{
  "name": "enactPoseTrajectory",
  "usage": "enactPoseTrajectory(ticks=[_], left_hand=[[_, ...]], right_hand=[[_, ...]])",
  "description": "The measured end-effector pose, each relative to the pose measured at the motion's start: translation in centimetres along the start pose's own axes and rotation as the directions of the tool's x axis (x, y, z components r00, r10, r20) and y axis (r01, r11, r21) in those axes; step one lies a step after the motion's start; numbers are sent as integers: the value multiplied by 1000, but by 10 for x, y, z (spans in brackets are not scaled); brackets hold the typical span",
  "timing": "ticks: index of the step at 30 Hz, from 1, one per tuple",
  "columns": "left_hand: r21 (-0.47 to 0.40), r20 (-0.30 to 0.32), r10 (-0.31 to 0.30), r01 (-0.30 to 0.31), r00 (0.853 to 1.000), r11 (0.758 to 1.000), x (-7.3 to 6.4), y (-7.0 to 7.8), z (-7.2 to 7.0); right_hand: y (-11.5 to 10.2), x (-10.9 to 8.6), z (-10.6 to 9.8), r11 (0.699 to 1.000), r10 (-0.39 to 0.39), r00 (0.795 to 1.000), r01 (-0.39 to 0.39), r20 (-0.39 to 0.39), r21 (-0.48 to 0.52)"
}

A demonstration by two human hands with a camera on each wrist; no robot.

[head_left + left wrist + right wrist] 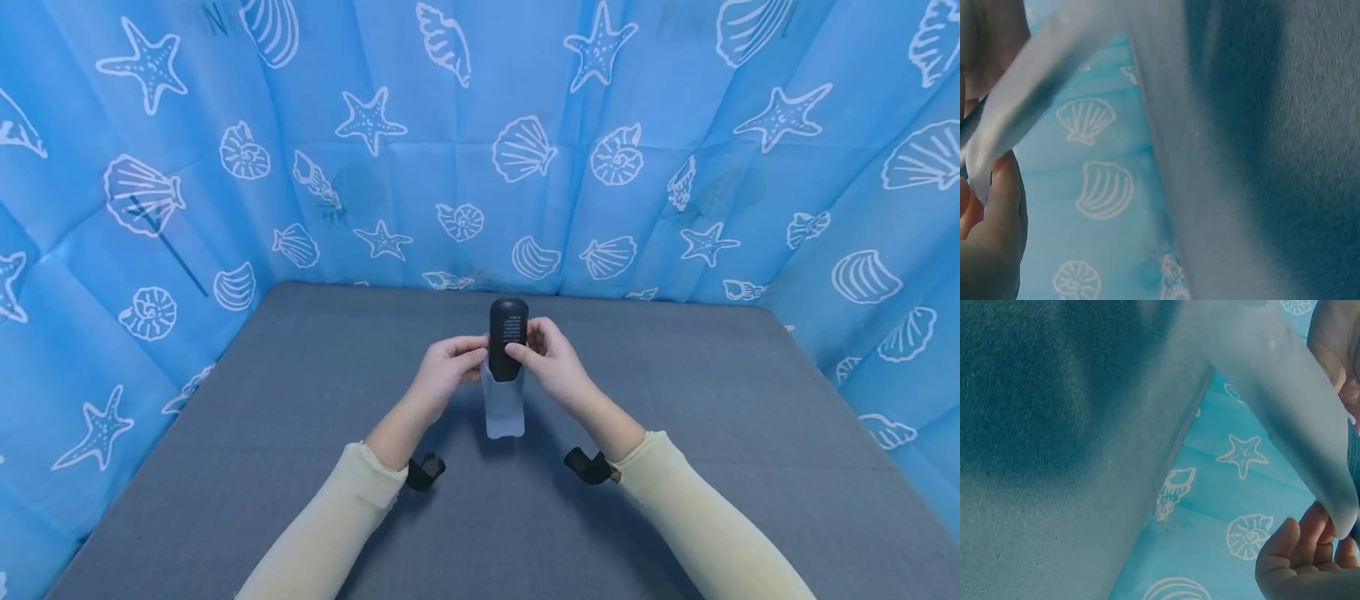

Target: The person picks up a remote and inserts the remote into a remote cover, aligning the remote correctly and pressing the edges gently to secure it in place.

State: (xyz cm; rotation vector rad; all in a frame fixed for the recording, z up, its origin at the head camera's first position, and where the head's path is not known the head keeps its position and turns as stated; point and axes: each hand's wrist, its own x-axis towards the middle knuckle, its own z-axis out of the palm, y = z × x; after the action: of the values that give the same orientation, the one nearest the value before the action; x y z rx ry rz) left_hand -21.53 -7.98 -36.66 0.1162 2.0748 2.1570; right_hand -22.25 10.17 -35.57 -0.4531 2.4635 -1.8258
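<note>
A black, round-ended device point(507, 321) with small white print, like a remote control, stands upright, its lower end inside a translucent whitish sleeve point(505, 412). My left hand point(448, 367) pinches the sleeve near its mouth, on the left side. From the right, my right hand point(555, 362) grips the device, thumb lying across its printed face and fingers behind. In the left wrist view the sleeve point(1029, 81) slants past the left fingers point(1005, 194). The right wrist view shows the sleeve point(1297, 406) from below, with the right fingers point(1313, 540) by its mouth.
A grey cloth-covered table point(300, 358) spreads beneath both hands. Blue curtains point(465, 167) with white shells and starfish hang behind it and along its sides. Black camera mounts point(588, 465) sit at both wrists, below the cuffs of pale yellow sleeves point(697, 517).
</note>
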Motion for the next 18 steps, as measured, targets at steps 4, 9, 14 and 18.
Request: enactPoseTrajectory(ticks=[4, 9, 14, 18], left_hand=[[-49, -37, -25, 23, 999, 999, 1, -3, 0], [-62, -93, -15, 9, 996, 998, 3, -4, 3], [-8, -95, 17, -18, 995, 1000, 5, -2, 7], [11, -130, 8, -6, 991, 1000, 7, 0, 10]], right_hand=[[-1, 0, -1, 1000, 5, 999, -5, 34, 20], [-1, 0, -4, 1000, -4, 997, 4, 76, -1], [0, 2, -5, 998, -12, 996, 17, 87, -57], [-1, 4, -5, 992, 15, 994, -1, 113, -122]])
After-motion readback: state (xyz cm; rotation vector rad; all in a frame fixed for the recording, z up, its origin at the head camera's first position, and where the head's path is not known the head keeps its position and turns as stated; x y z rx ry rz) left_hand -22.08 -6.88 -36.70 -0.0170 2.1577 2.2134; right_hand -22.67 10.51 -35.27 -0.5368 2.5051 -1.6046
